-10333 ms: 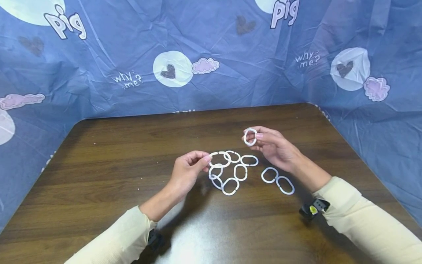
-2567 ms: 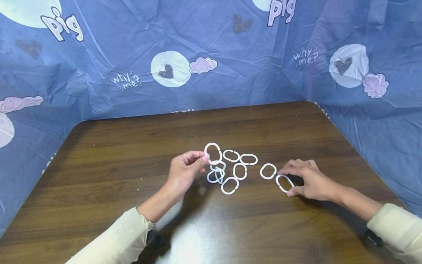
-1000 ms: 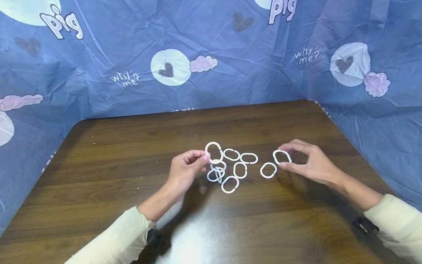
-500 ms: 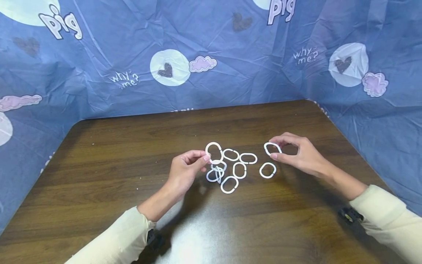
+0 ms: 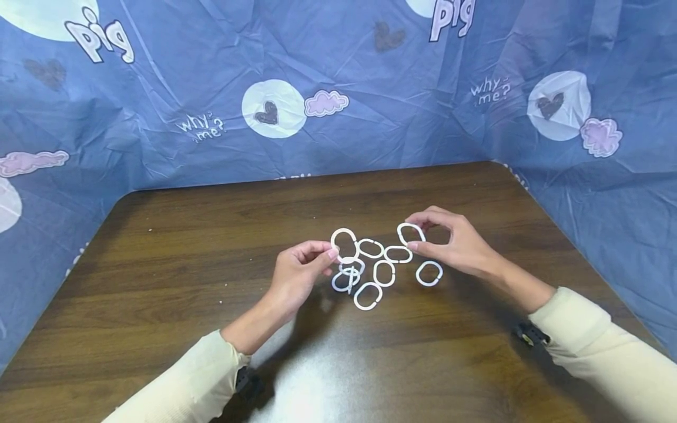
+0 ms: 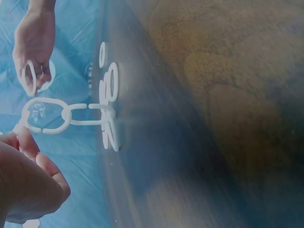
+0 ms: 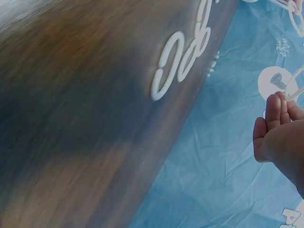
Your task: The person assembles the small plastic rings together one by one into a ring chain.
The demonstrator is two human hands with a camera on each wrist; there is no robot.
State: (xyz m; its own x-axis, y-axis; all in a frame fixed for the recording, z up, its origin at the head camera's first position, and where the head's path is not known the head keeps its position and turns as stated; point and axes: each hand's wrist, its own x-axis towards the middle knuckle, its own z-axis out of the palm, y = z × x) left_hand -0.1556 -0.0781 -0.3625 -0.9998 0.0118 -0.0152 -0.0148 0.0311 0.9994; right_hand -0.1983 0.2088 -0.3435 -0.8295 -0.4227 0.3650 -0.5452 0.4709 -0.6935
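White ring (image 5: 410, 234) pinched by right hand (image 5: 456, 247); left hand (image 5: 297, 276) apparently pinching chain (image 5: 345, 245).

I see white plastic rings (image 5: 370, 270) against the dark brown wood-grain table (image 5: 185, 264), which carries a pale glare patch at its near edge. The ring pinched in my right hand (image 5: 455, 247) is the same white, as is the one lifted by my left hand (image 5: 296, 279). Both sleeves (image 5: 597, 346) are cream. Behind the far edge hangs a blue sheet (image 5: 158, 100) printed with pale cream circles, dark brown hearts, lilac-pink clouds and white lettering outlined dark. A small black device with a yellow spot (image 5: 529, 336) sits at my right wrist
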